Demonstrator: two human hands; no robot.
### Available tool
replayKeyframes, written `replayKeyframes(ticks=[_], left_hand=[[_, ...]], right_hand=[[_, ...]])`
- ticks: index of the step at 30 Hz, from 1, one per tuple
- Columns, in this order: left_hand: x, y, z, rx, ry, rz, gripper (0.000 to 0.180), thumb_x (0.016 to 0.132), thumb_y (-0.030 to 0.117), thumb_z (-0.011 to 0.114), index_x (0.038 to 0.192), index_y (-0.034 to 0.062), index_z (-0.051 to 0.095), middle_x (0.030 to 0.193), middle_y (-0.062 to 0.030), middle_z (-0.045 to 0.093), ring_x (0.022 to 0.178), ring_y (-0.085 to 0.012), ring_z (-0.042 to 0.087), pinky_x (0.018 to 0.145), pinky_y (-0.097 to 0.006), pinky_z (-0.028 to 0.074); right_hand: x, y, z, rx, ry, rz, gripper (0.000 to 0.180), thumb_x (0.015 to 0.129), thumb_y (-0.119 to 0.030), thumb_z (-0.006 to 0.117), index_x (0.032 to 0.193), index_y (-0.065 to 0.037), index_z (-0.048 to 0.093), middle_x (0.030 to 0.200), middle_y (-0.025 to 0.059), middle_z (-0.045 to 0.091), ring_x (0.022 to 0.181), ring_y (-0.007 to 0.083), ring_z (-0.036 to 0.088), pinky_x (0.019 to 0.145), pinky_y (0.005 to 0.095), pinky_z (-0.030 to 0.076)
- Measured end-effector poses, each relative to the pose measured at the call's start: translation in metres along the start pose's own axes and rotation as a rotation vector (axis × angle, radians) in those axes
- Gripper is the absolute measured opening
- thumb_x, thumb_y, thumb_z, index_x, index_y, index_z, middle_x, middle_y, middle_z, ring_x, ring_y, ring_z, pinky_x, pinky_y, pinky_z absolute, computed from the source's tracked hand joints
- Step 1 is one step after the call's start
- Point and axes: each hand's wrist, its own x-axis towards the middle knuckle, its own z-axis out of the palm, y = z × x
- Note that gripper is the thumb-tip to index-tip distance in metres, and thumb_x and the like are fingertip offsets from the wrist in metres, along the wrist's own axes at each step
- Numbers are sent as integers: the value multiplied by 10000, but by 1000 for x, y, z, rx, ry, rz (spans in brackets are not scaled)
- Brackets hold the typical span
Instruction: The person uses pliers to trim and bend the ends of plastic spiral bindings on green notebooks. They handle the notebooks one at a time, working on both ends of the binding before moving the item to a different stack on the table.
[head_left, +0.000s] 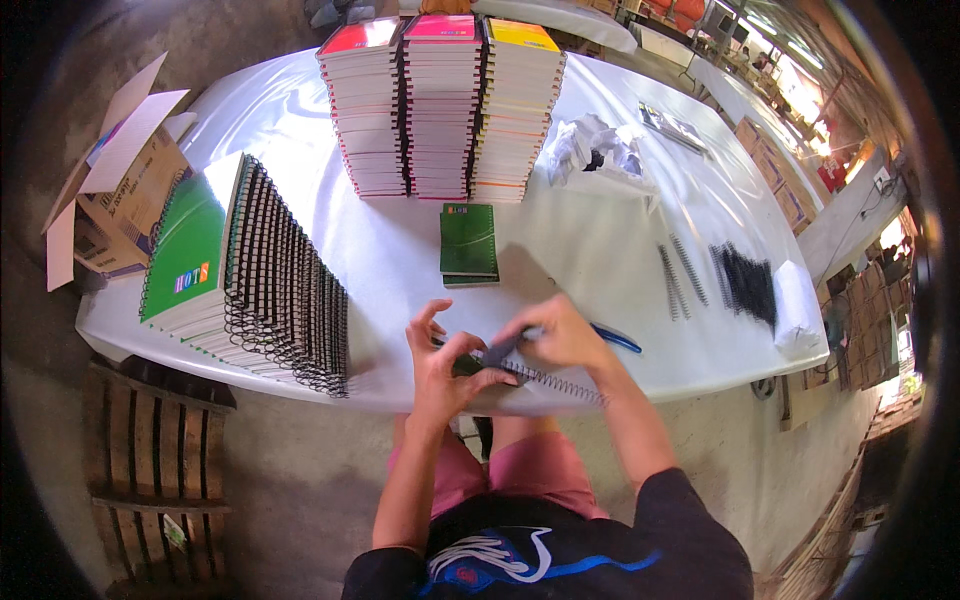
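Near the front edge of the table, my left hand [438, 368] is closed around a small notebook seen mostly edge-on, partly hidden by my fingers. A dark wire coil [562, 382] runs along the notebook and sticks out past it to the right. My right hand [562, 335] is slightly blurred and closed on a dark grey piece [503, 350], pressed at the coil; its kind is unclear. Just beyond my right hand lies a tool with a blue handle [616, 340], its other end hidden. Farther ahead, a few green notebooks [468, 242] lie stacked flat.
A tall stack of coil-bound green notebooks [190, 250] stands left, beside an open cardboard box [140, 195]. Red, pink and yellow notebook stacks [440, 110] rise at the back. Crumpled white plastic [595, 155], loose coils [683, 275], a coil pile [743, 285] and a white roll [797, 308] lie right.
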Motion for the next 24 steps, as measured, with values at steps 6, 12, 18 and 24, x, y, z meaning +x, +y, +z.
replayKeyframes(ticks=[6, 12, 18, 24], left_hand=[[-1, -15, 4, -254, 126, -199, 700, 376, 441, 894, 826, 86, 491, 1129, -146, 361, 1105, -292, 380, 805, -362, 394], [-4, -25, 5, -250, 89, -180, 824, 382, 415, 917, 908, 75, 382, 1097, -148, 355, 1116, -295, 371, 896, -380, 374], [1, -25, 4, -271, 12, -244, 951, 358, 433, 925, 962, 28, 313, 1095, -150, 352, 1091, -289, 390, 922, -375, 378], [-2, -30, 6, -209, 40, -115, 987, 367, 439, 920, 1013, -16, 330, 1070, -147, 335, 1065, -293, 391, 880, -383, 397]], right_hand=[[17, -2, 5, -117, -95, -50, 239, 656, 65, 661, 871, -24, 718, 856, 82, 714, 757, 162, 669, 731, 287, 516], [30, -6, 12, -35, -86, -71, 296, 639, 42, 652, 903, -70, 721, 747, 125, 685, 729, 120, 654, 676, 264, 499], [41, -12, 14, 25, -149, -42, 354, 639, 116, 591, 892, -84, 737, 773, 80, 698, 699, 122, 627, 674, 261, 488], [53, -21, 25, 178, -158, -77, 295, 648, 66, 619, 903, -46, 719, 715, 73, 670, 642, 89, 558, 619, 262, 458]])
